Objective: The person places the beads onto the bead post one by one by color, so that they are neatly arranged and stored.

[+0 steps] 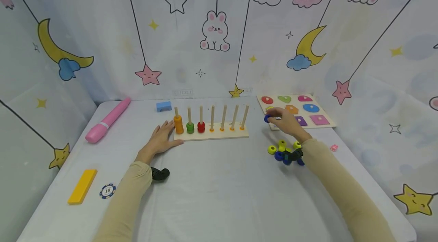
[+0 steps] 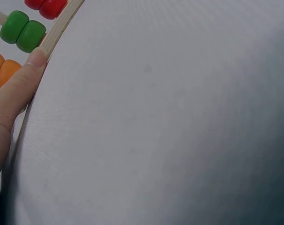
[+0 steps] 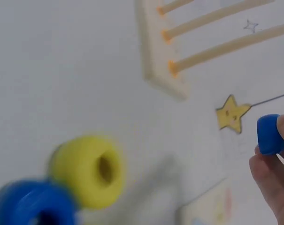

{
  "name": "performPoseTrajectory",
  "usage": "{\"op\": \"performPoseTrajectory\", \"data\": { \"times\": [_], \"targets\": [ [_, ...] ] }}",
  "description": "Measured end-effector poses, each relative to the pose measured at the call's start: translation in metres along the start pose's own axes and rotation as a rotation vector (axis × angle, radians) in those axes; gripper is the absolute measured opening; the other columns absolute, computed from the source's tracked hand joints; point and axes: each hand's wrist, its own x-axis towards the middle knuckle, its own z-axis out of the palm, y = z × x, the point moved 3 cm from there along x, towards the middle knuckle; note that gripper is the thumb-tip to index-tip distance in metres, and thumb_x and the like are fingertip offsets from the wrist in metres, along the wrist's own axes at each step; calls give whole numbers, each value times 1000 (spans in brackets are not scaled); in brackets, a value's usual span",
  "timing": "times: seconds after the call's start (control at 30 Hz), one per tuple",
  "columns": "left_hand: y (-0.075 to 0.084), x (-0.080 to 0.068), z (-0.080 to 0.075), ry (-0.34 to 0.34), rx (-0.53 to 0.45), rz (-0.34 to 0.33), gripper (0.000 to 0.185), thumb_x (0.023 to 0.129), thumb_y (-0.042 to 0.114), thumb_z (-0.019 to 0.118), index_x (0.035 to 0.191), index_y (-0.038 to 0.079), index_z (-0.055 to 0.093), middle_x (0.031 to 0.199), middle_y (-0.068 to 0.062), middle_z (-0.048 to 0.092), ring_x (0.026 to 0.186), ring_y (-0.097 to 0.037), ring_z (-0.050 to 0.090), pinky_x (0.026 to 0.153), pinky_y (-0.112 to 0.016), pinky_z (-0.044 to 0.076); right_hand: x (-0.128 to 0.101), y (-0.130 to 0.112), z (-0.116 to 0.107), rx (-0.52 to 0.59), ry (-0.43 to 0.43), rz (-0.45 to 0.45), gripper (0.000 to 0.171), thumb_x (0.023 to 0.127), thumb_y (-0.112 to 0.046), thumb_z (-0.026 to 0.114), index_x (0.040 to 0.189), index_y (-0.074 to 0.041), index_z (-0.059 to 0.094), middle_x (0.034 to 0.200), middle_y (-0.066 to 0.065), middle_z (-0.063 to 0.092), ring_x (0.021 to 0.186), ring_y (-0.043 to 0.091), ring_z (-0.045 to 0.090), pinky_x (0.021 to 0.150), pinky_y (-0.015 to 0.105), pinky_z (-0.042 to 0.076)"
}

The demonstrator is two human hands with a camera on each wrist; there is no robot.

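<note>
While the right hand [image 1: 285,120] pinched a rounded blue bead [image 3: 268,134] between thumb and fingers, right of a pale wooden peg board [image 1: 215,136], the left hand [image 1: 160,140], fingers extended, touched the board's left end, probably bracing it.

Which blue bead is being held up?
The blue bead pinched in the right hand; the other blue beads lie on the table beside yellow beads.
</note>
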Motion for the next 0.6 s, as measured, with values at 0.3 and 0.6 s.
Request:
{"op": "performPoseTrajectory", "data": {
  "times": [0.3,0.6],
  "targets": [
    [1,0,-1,-4,-3,0,94,83,57,63,149,2,24,153,-20,20,142,-35,7,114,-52,-1,48,-56,-5,38,185,-52,35,94,-17,59,127,-6,54,119,11,61,108,25,58,95,40,47],
    [1,0,0,-4,0,-5,93,83,55,64,149,2,25,153,-19,21,142,-35,7,114,-51,-1,76,-108,26,123,193,-220,31,91,-8,61,121,1,57,111,14,65,100,23,63,86,29,52]
  ]
}}
